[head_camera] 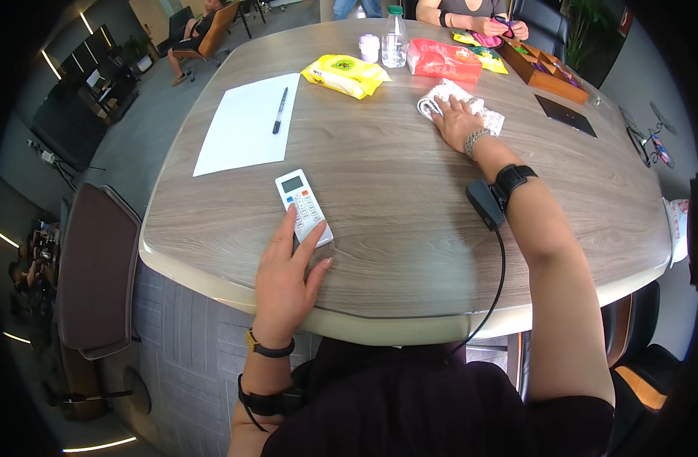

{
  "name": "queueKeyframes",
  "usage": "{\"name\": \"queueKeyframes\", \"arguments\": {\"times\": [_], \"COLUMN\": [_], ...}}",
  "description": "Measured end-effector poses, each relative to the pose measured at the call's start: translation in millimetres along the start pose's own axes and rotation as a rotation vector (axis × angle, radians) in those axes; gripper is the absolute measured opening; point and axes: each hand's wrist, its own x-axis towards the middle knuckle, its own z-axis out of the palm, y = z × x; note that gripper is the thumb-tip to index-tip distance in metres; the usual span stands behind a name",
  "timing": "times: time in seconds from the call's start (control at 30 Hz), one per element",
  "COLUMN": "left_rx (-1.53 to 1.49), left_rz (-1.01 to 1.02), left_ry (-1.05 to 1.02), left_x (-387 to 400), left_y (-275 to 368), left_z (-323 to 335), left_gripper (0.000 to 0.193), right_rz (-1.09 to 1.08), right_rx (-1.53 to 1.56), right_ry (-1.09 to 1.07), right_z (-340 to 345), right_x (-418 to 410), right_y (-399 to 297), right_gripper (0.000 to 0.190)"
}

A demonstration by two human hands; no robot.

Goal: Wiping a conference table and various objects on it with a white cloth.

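My left hand (289,274) rests near the table's front edge with its fingers apart. Its index and middle fingertips touch the lower half of a white remote control (303,207) that has a small grey display. Farther out and to the right, my right hand (459,123) lies palm down on a folded, patterned white cloth (489,118). Its fingers are spread over the top of the cloth, and the palm side is hidden. A sheet of white paper (234,128) lies beyond the remote to the left, with a pen (280,111) on it.
Beyond the cloth are a yellow wipes pack (346,74), a lidded container (369,48), a clear bottle (395,40), a red tissue pack (443,60), a wooden box (546,71) and a dark flat object (566,116). Another person's hands (503,27) hold something pink. A cable (497,285) hangs from my right forearm.
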Motion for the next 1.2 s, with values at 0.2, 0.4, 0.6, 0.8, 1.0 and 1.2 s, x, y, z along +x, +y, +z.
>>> {"name": "queueKeyframes", "arguments": {"times": [0.2, 0.4, 0.6, 0.8, 1.0, 1.2], "left_rx": [-0.005, 0.180, 0.223, 0.117, 0.033, 0.009], "left_rz": [0.033, 0.119, 0.180, 0.153, 0.118, 0.112], "left_ry": [0.032, -0.025, -0.075, -0.097, -0.110, -0.104], "left_x": [-2, -3, 5, 8, 4, 0], "left_y": [-1, 7, 7, 2, 4, 7], "left_z": [-9, -12, -11, -11, -13, -13], "left_gripper": [0.055, 0.053, 0.050, 0.052, 0.050, 0.050], "right_rz": [-0.339, -0.557, -0.500, -0.486, -0.386, -0.478], "right_rx": [-0.069, 0.118, -0.080, -0.499, -0.527, -0.509], "right_ry": [0.088, 0.114, 0.070, 0.038, 0.120, 0.119], "right_z": [19, -11, -51, -18, -6, 6], "right_x": [-42, -95, -59, 35, 63, 68], "right_y": [-24, -41, -99, -148, -157, -143], "right_gripper": [0.062, 0.055, 0.066, 0.062, 0.037, 0.029]}}
